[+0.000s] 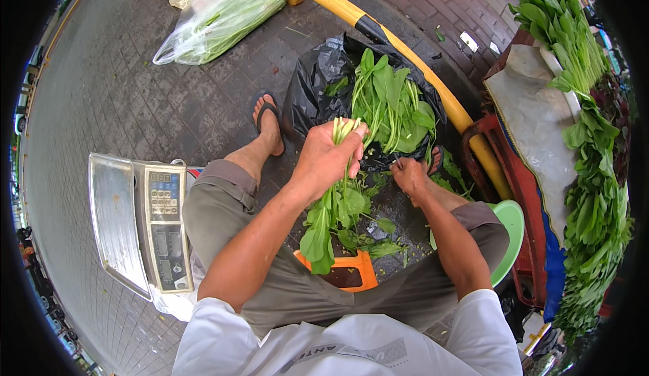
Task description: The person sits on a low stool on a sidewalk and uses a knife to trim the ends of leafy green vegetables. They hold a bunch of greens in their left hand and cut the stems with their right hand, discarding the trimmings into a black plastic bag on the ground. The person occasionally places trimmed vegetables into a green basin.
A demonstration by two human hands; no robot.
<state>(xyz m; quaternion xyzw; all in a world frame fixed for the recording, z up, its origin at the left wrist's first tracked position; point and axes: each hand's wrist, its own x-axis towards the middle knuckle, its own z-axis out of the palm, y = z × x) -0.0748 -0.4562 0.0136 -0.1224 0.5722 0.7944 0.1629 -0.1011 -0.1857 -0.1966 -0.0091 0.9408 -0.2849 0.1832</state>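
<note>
My left hand (329, 155) is closed around a small bunch of leafy greens (345, 203), cut stem ends poking up and leaves hanging down between my knees. Lower and to the right, my right hand (409, 177) grips a thin dark tool (398, 162), perhaps a small knife; most of it is hidden by the fingers. Just beyond both hands is an open black plastic bag (317, 84) with more leafy greens (393, 102) inside. Loose leaves and trimmings (385, 248) lie on the ground below my hands.
An orange plastic stool (366, 269) shows between my thighs. To the left stands a digital scale (165, 224) with a metal pan. A yellow-and-black rail (431, 72) curves past the bag. At right are a green basin (512, 224) and a stand piled with greens (593, 214). Bagged vegetables (228, 21) lie ahead.
</note>
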